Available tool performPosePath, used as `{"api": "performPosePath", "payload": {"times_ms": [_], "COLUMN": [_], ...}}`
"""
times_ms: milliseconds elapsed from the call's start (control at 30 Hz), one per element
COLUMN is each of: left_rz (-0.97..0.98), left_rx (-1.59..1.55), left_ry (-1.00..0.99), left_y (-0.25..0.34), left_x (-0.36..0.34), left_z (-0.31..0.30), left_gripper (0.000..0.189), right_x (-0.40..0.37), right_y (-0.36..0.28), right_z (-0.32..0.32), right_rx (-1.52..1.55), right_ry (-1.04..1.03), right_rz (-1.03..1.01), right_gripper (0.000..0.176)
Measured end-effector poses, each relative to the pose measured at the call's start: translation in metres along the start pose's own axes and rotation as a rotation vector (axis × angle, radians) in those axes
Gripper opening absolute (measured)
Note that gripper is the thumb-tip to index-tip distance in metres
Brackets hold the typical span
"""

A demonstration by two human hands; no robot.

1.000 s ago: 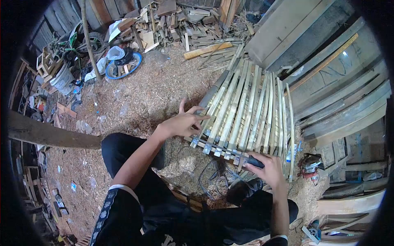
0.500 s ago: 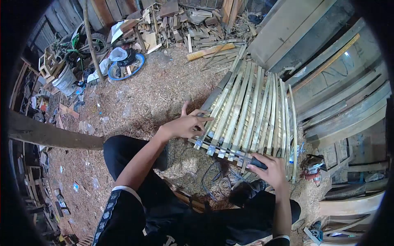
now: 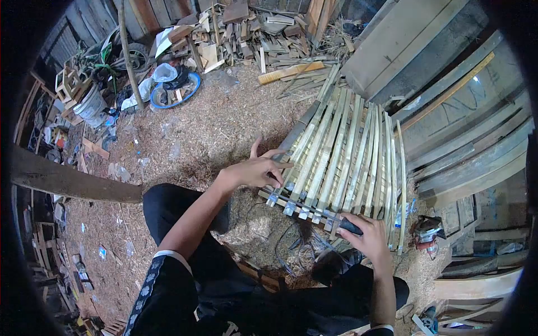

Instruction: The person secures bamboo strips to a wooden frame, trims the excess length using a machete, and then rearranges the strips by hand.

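My right hand [image 3: 367, 238] is closed around the black handle [image 3: 351, 226] of a tool with a long, thin, dark shaft. The shaft runs leftward across the near ends of several pale wooden slats [image 3: 330, 154], which lie side by side in a fanned row. Grey-blue marks or pieces [image 3: 289, 208] show at those near ends. My left hand [image 3: 255, 172] hovers by the leftmost slats with its fingers spread, the thumb tip close to the shaft's far end.
A dark wooden beam [image 3: 73, 176] juts in from the left. At the back lies a heap of wood offcuts [image 3: 241, 42], near a blue-rimmed basin [image 3: 193, 89]. Boards [image 3: 476, 140] lean along the right. Wood shavings [image 3: 185, 145] cover the floor.
My right hand has shifted slightly left and down with the black-handled tool. My left thumb has moved down toward the slat ends, while the other fingers stay spread.
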State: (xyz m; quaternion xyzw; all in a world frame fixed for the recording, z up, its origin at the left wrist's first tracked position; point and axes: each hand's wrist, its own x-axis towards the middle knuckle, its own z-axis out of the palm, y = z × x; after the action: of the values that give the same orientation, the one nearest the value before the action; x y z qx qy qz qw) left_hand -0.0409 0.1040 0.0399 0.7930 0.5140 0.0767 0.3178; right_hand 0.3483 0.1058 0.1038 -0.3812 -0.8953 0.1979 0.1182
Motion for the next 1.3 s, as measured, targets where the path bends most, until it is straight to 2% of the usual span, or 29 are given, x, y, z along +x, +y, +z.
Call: {"api": "performPosePath", "payload": {"times_ms": [167, 300, 567, 867, 1300], "left_rz": [0.041, 0.063, 0.21, 0.24, 0.268], "left_rx": [-0.024, -0.004, 0.052, 0.043, 0.018], "left_ry": [0.019, 0.038, 0.121, 0.168, 0.164], "left_y": [-0.007, -0.005, -0.01, -0.003, -0.009], "left_x": [-0.009, -0.005, -0.002, 0.0, -0.003], "left_z": [0.009, 0.006, 0.008, 0.005, 0.008], "left_gripper": [0.024, 0.025, 0.01, 0.009, 0.006], "right_x": [-0.002, 0.001, 0.001, 0.008, 0.006], "right_y": [0.003, 0.001, 0.002, -0.013, -0.014], "right_z": [0.001, -0.002, 0.002, -0.007, -0.016], "right_rx": [-0.058, -0.021, 0.034, -0.008, -0.062], "right_ry": [-0.007, -0.014, -0.015, -0.091, -0.098], "right_rz": [-0.02, -0.013, 0.002, 0.059, 0.033], "right_gripper": [0.043, 0.043, 0.044, 0.043, 0.042]}}
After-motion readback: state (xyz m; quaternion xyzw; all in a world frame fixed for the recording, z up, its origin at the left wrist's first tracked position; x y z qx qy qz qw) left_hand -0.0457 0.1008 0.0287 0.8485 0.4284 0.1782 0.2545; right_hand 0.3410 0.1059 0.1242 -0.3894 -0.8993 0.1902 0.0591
